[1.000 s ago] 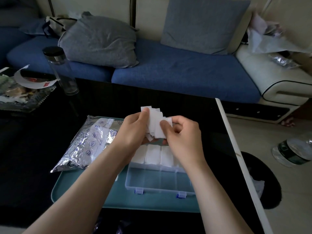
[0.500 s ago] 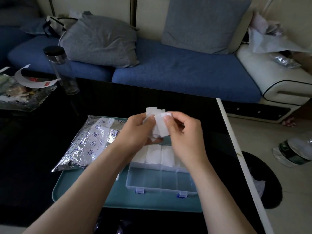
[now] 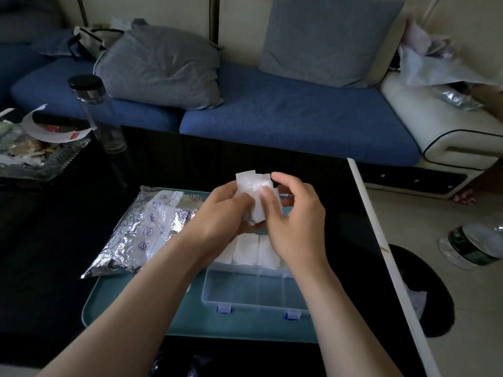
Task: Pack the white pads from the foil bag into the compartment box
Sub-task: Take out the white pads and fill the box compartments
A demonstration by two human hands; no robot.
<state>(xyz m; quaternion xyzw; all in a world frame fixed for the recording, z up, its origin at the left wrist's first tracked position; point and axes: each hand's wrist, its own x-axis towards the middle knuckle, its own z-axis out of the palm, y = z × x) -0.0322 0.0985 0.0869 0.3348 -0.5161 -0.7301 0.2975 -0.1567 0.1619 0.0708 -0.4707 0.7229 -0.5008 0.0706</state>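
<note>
A: Where are the white pads [image 3: 250,186]?
B: Over the compartment box [image 3: 245,304], with fingers [image 3: 285,180] of left hand [image 3: 226,213] and right hand [image 3: 298,224] clamped on them. Square the edges first, I think, then lower into a free compartment.

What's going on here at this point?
A person is packing white pads. The left hand grips a small stack of them above the box, and the right hand pinches the front pad of that stack with thumb and fingers. Some pads already sit in the box's far row; its near section shows none. The foil bag lies to the left, partly on the teal tray under the box.
</note>
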